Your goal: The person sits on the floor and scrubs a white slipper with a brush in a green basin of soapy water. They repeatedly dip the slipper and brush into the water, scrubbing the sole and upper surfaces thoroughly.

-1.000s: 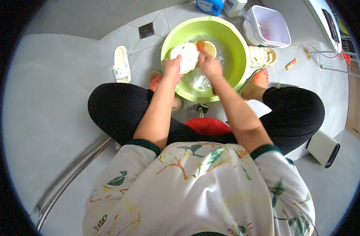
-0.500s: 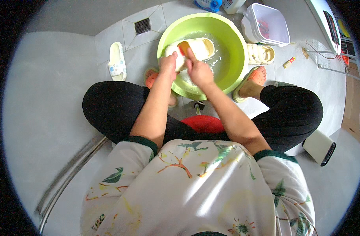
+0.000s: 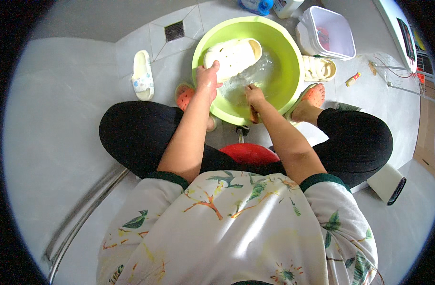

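Note:
A cream-white clog [image 3: 231,58] with holes in its upper is tilted over the water in the lime-green basin [image 3: 285,52]. My left hand [image 3: 209,81] grips it by its near-left end, thumb lying on top. Lower in the basin, by the near wall, my right hand [image 3: 255,95] is closed around a wooden-handled brush [image 3: 253,115]. The handle's brown end points toward me; the bristles are hidden under the hand and in the water.
Beside the basin's right rim lies another cream clog [image 3: 319,69], below a white plastic bucket [image 3: 329,35]. A white slipper [image 3: 142,76] rests at left near a floor drain [image 3: 174,31]. Bottles [image 3: 256,5] stand behind. My feet flank the basin.
My right hand with the brush has drawn back from the clog, down and right to the near side of the basin. The clog has turned, so its holed upper now faces up.

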`<state>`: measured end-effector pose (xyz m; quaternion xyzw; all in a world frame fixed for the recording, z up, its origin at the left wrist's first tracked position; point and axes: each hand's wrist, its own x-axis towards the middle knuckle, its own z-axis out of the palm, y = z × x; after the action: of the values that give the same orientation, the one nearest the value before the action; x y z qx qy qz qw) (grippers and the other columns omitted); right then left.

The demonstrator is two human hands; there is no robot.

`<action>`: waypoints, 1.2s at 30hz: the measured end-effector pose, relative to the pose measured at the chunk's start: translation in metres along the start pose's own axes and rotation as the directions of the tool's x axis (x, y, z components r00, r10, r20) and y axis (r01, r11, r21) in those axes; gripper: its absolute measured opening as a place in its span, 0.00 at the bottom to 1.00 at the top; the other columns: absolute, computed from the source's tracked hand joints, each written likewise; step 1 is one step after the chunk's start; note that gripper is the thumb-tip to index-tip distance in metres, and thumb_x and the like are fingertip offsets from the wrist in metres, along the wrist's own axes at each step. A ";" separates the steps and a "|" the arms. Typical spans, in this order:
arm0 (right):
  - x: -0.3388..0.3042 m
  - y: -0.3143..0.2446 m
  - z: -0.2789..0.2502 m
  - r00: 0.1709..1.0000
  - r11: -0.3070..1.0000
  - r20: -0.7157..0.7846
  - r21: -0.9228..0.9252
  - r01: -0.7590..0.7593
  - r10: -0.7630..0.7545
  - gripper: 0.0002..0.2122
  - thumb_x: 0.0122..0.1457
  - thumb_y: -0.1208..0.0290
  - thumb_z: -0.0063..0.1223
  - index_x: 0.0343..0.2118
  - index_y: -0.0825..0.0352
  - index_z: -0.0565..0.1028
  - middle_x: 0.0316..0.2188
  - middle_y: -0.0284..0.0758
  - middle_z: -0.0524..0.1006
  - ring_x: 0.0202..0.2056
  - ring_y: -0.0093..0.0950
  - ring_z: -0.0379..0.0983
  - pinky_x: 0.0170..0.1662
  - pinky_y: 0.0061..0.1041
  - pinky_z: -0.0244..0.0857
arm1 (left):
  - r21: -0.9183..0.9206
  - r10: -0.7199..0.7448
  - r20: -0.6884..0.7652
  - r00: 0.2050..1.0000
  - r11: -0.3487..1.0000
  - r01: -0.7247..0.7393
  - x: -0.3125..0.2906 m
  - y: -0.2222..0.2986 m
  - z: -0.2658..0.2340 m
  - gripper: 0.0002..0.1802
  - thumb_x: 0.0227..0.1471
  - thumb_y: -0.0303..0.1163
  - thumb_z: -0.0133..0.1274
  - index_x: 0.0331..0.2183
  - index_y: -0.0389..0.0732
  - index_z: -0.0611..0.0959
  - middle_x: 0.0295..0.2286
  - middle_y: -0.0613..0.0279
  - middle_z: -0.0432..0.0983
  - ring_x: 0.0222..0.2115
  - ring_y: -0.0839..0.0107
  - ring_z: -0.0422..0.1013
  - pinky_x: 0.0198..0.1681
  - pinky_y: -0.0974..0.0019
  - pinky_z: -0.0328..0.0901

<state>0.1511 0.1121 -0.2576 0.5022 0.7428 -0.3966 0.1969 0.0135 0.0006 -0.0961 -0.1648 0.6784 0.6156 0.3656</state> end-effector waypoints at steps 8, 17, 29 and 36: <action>-0.149 -0.082 -0.056 0.857 0.803 -0.337 0.331 0.496 -0.390 0.21 0.62 0.61 0.42 0.58 0.60 0.64 0.35 0.53 0.77 0.39 0.48 0.75 0.44 0.37 0.68 | -0.047 -0.049 -0.049 0.998 0.998 0.046 0.020 -0.022 -0.015 0.34 0.53 0.39 0.55 0.54 0.35 0.58 0.47 0.47 0.67 0.42 0.55 0.70 0.37 0.49 0.67; -0.124 -0.117 -0.058 0.790 0.819 -0.290 0.037 0.573 -0.540 0.22 0.59 0.64 0.45 0.57 0.60 0.66 0.24 0.56 0.75 0.28 0.52 0.75 0.35 0.45 0.70 | 0.024 -0.033 -0.145 0.989 0.999 0.036 0.000 -0.012 -0.003 0.38 0.51 0.34 0.56 0.56 0.30 0.56 0.48 0.43 0.66 0.44 0.56 0.69 0.38 0.56 0.68; -0.155 -0.115 -0.068 0.734 0.760 -0.200 -0.130 0.636 -0.649 0.23 0.61 0.59 0.43 0.59 0.56 0.62 0.22 0.55 0.75 0.26 0.53 0.74 0.32 0.51 0.68 | 0.016 -0.008 -0.059 0.998 1.000 0.009 0.011 -0.023 -0.003 0.33 0.52 0.35 0.54 0.52 0.31 0.58 0.48 0.41 0.66 0.43 0.58 0.69 0.39 0.60 0.68; -0.095 -0.145 -0.102 0.877 0.919 -0.280 -0.078 0.386 -0.392 0.23 0.61 0.56 0.41 0.59 0.55 0.62 0.31 0.55 0.76 0.34 0.52 0.75 0.41 0.43 0.69 | 0.170 -0.043 0.026 0.999 0.985 0.038 -0.006 -0.010 0.017 0.33 0.50 0.34 0.54 0.51 0.30 0.60 0.47 0.43 0.67 0.45 0.58 0.69 0.45 0.61 0.66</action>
<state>0.0704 0.1100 -0.0728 0.3935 0.8531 -0.3427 0.0074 0.0294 0.0141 -0.0984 -0.1378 0.7194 0.5505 0.4006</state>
